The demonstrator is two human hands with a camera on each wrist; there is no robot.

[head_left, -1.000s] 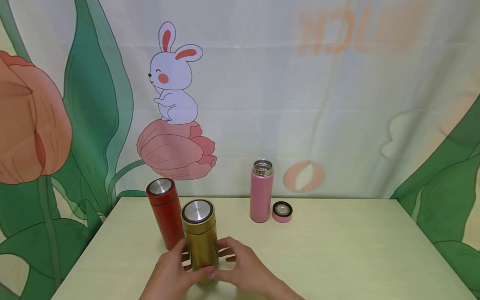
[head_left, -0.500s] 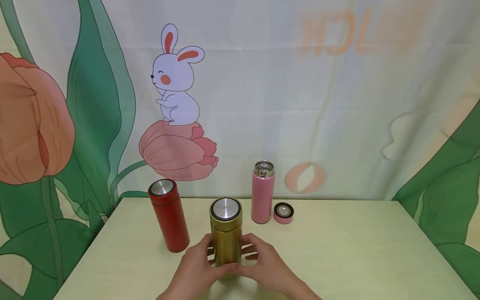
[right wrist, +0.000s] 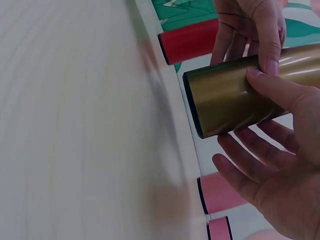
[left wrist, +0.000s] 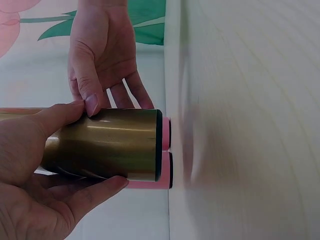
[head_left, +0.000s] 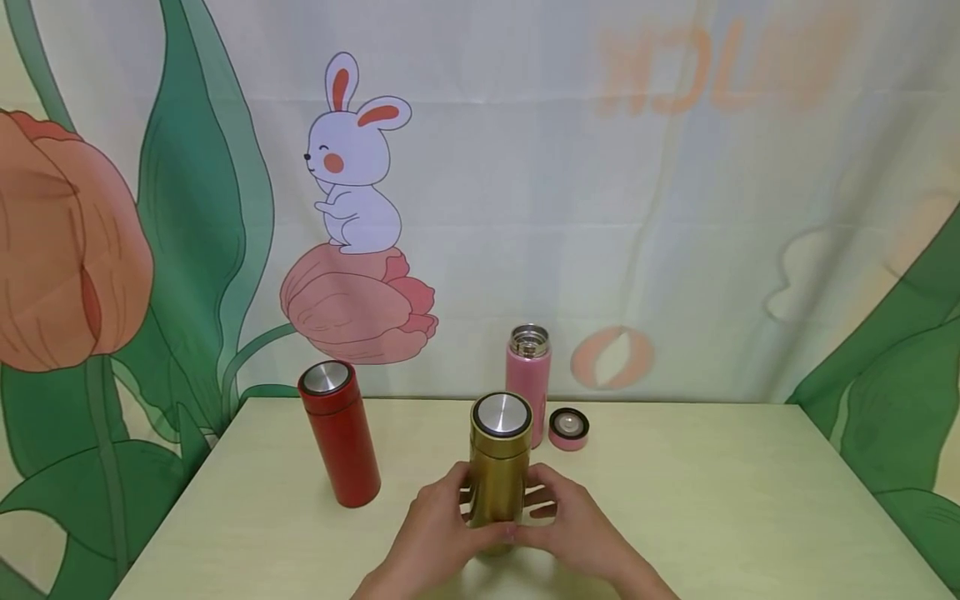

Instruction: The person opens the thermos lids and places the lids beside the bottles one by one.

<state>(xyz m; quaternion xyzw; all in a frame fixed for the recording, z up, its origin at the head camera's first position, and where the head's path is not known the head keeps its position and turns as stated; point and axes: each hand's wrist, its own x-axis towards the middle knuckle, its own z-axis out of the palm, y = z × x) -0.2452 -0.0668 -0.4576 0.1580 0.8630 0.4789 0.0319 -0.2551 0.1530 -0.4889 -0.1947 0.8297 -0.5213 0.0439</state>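
A gold thermos bottle [head_left: 498, 483] with a silver-topped lid stands upright between both hands in the head view. My left hand [head_left: 442, 525] grips its left side, and my right hand [head_left: 573, 525] grips the right side. Both thumbs meet across the front of the bottle, low on its body. In the left wrist view the gold bottle's dark base [left wrist: 159, 145] shows a little off the tabletop. The right wrist view has the right fingers [right wrist: 265, 150] along one side of the gold bottle and the thumb laid over it.
A closed red thermos bottle [head_left: 341, 442] stands on the table [head_left: 712, 500] at the left. Behind the gold bottle is an uncapped pink thermos bottle [head_left: 527, 375], partly hidden. Its pink lid [head_left: 568, 429] lies upside down to the right. A printed curtain [head_left: 487, 208] hangs at the back edge.
Both hands have carried the gold bottle rightward, from beside the red bottle to in front of the pink one, which it now partly covers. The red bottle, pink bottle and lid stay put.
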